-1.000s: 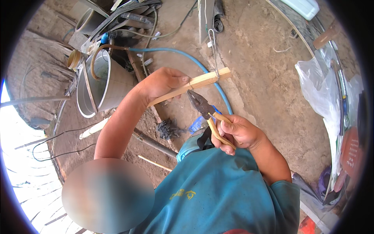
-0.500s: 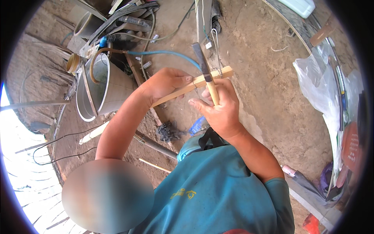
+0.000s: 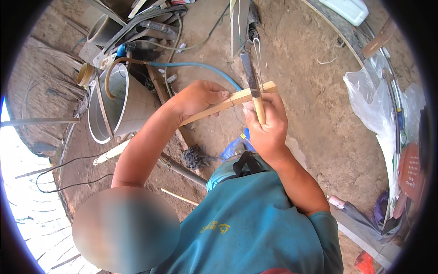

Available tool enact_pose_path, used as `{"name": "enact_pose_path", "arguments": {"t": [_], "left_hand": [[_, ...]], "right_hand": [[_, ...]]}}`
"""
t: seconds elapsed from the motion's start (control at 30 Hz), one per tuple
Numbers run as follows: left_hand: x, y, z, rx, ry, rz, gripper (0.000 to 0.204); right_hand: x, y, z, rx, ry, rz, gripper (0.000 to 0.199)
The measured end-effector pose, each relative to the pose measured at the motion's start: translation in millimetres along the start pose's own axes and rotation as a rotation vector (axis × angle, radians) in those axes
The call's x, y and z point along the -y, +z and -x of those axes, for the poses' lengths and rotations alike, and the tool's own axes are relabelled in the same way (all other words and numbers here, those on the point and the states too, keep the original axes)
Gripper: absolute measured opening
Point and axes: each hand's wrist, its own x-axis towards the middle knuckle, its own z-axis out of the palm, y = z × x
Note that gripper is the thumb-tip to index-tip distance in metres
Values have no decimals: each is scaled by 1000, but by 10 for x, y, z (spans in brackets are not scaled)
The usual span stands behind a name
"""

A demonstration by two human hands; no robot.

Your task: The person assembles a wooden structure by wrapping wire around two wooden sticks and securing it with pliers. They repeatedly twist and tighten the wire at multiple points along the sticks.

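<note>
My left hand [image 3: 200,98] grips a pale split wooden stick [image 3: 267,88] and holds it slanting up to the right. My right hand [image 3: 268,130] is closed around the yellow handles of a pair of pliers [image 3: 259,108]. The dark jaws of the pliers point upward and cross the stick near its right end. Both hands are raised over the dirt ground, close together, above a teal shirt [image 3: 255,228].
A metal bucket [image 3: 125,107] lies tipped at the left with a blue hose [image 3: 196,66] curving past it. A white plastic bag [image 3: 369,105] and tools sit at the right. A metal pipe [image 3: 182,169], a thin stick [image 3: 179,197] and a black wire [image 3: 68,164] lie on the ground.
My right hand has risen from lower right with the pliers and brought them upright against the stick's right end. My left hand has held the stick nearly still.
</note>
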Motion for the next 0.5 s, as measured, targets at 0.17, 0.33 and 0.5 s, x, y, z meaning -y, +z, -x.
{"name": "enact_pose_path", "arguments": {"t": [0.17,0.33,0.5], "left_hand": [[93,-80,-4,-20,9,-7,32],[67,-92,16,-48,-23,-10,31],[125,-118,-28,-8,9,25,32]], "right_hand": [[-3,-492,166,246,42,185,22],[-11,-1040,122,669,21,466,24],[7,-1110,-75,759,127,479,23]]}}
